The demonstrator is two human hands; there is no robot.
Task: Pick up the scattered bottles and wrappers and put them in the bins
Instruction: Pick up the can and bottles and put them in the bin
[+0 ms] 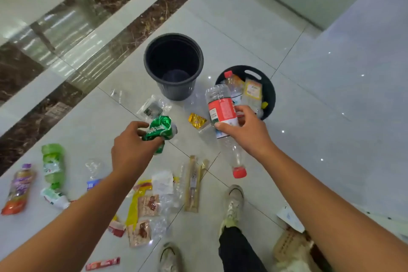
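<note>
My left hand (132, 150) grips a crumpled green wrapper (160, 129) above the floor. My right hand (247, 132) holds a clear bottle with a red label (221, 115) upside down, its red cap (239, 172) pointing toward me. A tall black bin (196, 55) stands ahead, with nothing visible inside. To its right a low black bin (271, 95) holds bottles and a yellow-labelled one. Scattered on the floor are a gold wrapper (197, 120), a clear wrapper (152, 108), a green bottle (53, 164), a purple pouch (18, 189), and several snack wrappers (143, 207).
My two shoes (233, 203) stand on the white tiles near the litter. A long stick packet (193, 183) and a red bar wrapper (102, 263) lie close to my feet. A brown paper bag (289, 247) sits at the lower right. A dark marble strip runs along the left.
</note>
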